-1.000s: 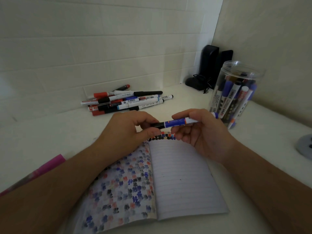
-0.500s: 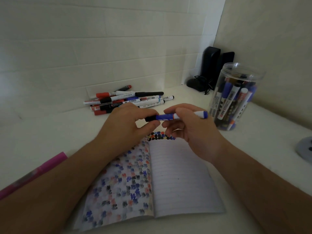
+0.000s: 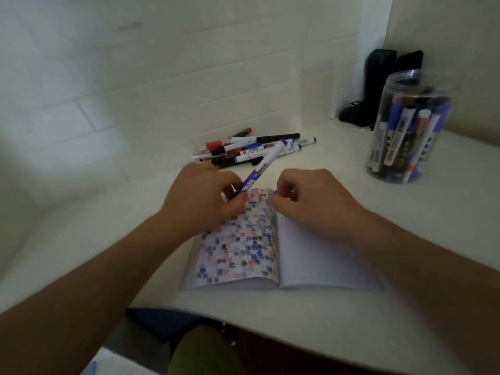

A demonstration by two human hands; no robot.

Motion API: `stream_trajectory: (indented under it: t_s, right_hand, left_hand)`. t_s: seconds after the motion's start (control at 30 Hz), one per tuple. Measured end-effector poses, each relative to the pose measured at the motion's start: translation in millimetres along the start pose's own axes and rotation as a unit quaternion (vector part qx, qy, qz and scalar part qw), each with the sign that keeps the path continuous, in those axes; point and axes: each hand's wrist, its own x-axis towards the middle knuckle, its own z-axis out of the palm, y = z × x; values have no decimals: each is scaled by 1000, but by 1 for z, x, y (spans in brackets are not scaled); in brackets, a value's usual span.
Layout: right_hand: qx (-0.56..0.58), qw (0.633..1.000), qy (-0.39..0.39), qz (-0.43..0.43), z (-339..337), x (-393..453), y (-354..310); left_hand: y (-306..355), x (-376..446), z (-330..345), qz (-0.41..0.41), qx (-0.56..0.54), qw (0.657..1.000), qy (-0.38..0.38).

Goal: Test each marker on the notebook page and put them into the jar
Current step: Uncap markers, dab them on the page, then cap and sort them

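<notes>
Left hand grips marker over notebook.

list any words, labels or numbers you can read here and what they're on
None can be read.
Marker in the left hand: blue print, blurred.
Markers in the jar: label print, too blurred.
Marker pile: labels and a barcode-like patch, too small.
Notebook: only colour marks.

Motion blur smears the notebook, so its coloured marks cannot be read as shapes. The marker tip is hidden behind the left hand. Labels on the jar markers are illegible; both forearms run off the bottom edge
</notes>
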Motion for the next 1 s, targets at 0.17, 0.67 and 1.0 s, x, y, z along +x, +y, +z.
stream_trajectory:
  t_s: [0.17,0.67,1.0]
  right_hand:
    - [-121,980,-81,-134,21,-17,-32]
    - [-155,967,-124,-162,30,-30,-34]
    - [-132,970,-114,-166,29,-27,-28]
  left_hand:
    - [-12,-56,-7,-161,110,980,-33]
    - [-21,-118,-8,-418,25,893,-166]
    - [-56,-79,17,-333,-70,939,-56]
